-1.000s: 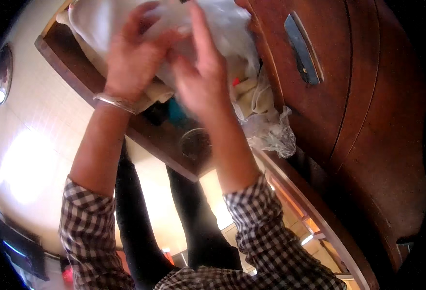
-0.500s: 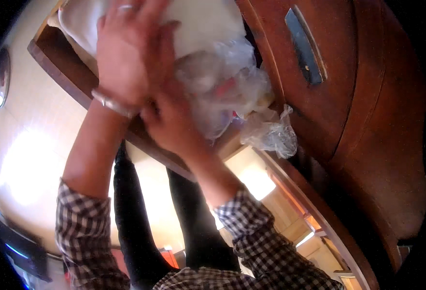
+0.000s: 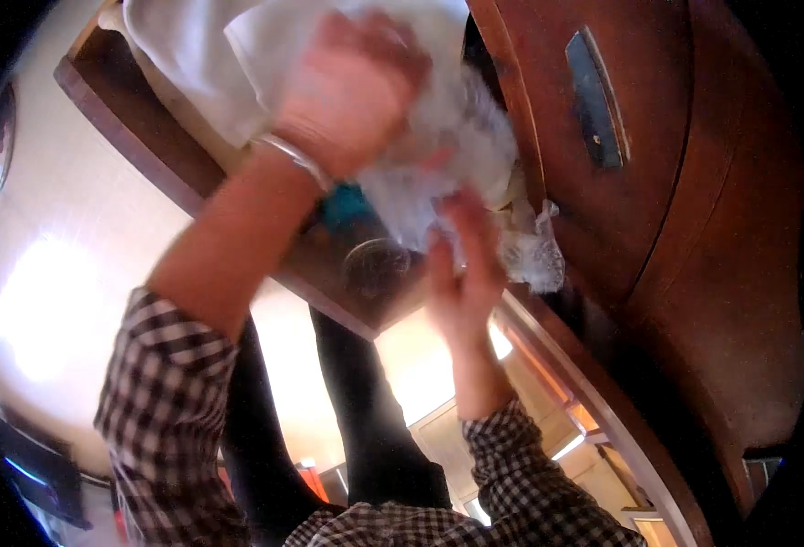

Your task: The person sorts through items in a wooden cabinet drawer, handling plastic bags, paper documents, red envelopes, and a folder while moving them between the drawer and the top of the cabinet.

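My left hand [image 3: 356,87], with a pale bangle at the wrist, is over white cloth [image 3: 183,55] and crumpled clear plastic bags [image 3: 534,246]. Its fingers curl downward; what they hold is hidden. Below it my right hand [image 3: 466,278] reaches up against the plastic, its fingers blurred, so its grip is unclear. The cloth and bags lie in an open wooden drawer [image 3: 124,109], along with a teal item [image 3: 343,210], something faintly red and a round clear object [image 3: 375,264] near the front corner.
A dark wooden panel with an inset metal plate [image 3: 593,96] rises at the right. Below the drawer are my dark-trousered legs on a pale floor [image 3: 65,228]. A dark object with a blue streak [image 3: 28,469] is at the lower left.
My left hand has moved right across the cloth, away from my right hand, which has shifted right and stands apart from it. The teal item and round object are visible again.
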Motion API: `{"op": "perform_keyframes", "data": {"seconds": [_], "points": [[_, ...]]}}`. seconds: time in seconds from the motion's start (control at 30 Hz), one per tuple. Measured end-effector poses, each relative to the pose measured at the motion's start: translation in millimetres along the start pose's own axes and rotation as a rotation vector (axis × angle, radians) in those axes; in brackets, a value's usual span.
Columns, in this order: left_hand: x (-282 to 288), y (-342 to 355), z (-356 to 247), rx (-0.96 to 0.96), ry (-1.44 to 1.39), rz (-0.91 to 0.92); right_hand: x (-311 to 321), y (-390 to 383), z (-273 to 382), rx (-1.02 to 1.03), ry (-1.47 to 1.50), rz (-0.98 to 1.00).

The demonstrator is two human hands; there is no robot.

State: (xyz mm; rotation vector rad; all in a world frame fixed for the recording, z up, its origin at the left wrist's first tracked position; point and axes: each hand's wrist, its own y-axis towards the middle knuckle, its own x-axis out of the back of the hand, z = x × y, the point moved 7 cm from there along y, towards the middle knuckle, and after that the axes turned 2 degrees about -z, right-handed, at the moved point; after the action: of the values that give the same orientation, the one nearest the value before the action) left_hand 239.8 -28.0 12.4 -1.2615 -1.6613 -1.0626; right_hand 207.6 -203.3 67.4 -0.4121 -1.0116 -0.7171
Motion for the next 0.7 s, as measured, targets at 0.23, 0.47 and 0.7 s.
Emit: {"op": "perform_keyframes", "data": {"seconds": [0.23,0.47,0.7], "points": [[76.9,-6.7,109.4,0.704,0.335,-0.204,-23.1,26.6,-53.6,-0.443,-0.407,0.314],[56.2,-8.4,131.6,0.593,0.242,-0.204,-26.8,38.9,-69.6,-0.645,-0.443,0.493],[78.5,-4.2,104.6,0.372,0.057,-0.365,-18.5,36.1,-72.4,-0.448,-0.417,0.177]]}}
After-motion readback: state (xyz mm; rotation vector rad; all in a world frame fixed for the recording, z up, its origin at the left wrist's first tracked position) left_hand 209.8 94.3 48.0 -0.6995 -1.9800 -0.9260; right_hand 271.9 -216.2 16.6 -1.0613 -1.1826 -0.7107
